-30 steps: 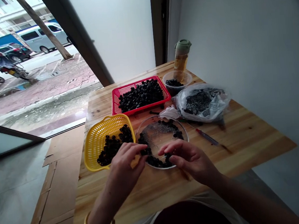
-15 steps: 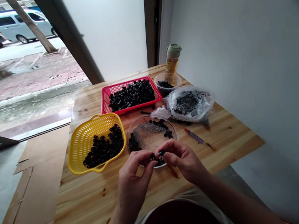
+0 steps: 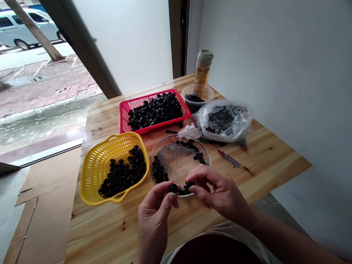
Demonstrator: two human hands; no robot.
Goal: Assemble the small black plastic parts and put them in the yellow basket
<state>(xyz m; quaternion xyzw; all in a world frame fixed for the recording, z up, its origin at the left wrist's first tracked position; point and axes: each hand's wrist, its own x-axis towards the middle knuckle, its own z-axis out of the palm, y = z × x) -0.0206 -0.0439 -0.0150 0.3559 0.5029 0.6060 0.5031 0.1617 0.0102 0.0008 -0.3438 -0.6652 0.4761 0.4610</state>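
Note:
Between its thumb and fingertips, my left hand (image 3: 156, 214) pinches a small round black plastic part (image 3: 173, 188). My right hand (image 3: 219, 192) pinches another small black part (image 3: 188, 185), partly covered by the fingers. The two parts are a short gap apart, over the near rim of a clear round tray (image 3: 208, 156). Inside that tray lie black parts (image 3: 159, 169) along the edge and a spread of thin metal pins or wires (image 3: 174, 149). Left of the tray stands a yellow basket (image 3: 92, 167) with black ring-shaped parts (image 3: 120, 174) in it.
Behind are a red basket (image 3: 124, 116) of black discs, a clear tub (image 3: 211, 95) of dark pieces and a bottle (image 3: 202, 69). A plastic bag (image 3: 243, 115) of small black parts lies at right, near a red-tipped screwdriver (image 3: 228, 158). A wall borders the table's right.
My hands have drawn slightly apart, and the two black parts, close together before, now have a wider gap. The left hand shifted left and a little down.

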